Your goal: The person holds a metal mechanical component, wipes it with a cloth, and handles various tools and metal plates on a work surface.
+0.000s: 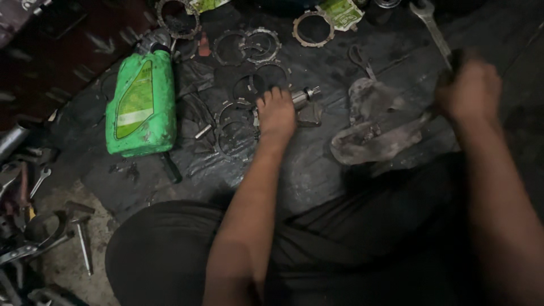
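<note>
Rings of thin metal (237,122) (clutch-type plates, some toothed at the edge) lie on a dark, oily sheet (317,175) spread over the floor, and the left hand (276,113) rests on them with its fingers curled down at their edge. Whether it actually grips one of them cannot be told, since the fingertips are turned away from the camera. Just beyond the fingers, touching or nearly so, lies a short metal shaft (303,96) with a splined tip. More rings sit further out: a linked pair (249,45) above the hand, another (178,17) near the top left, and a brownish one (313,27) towards the top middle.

The right hand (469,90) is well apart, at the right side, closed round a dark handle; the view is blurred there, so the tool cannot be named. A long spanner (433,25) lies just above it, running to the top edge. Between the two hands sits a grey, greasy casing (377,124).

To the left of the rings a green plastic oil bottle (141,102) lies on its side. Loose spanners and other tools (39,181) crowd the floor at the far left, and the person's dark-clad knees fill the foreground.
</note>
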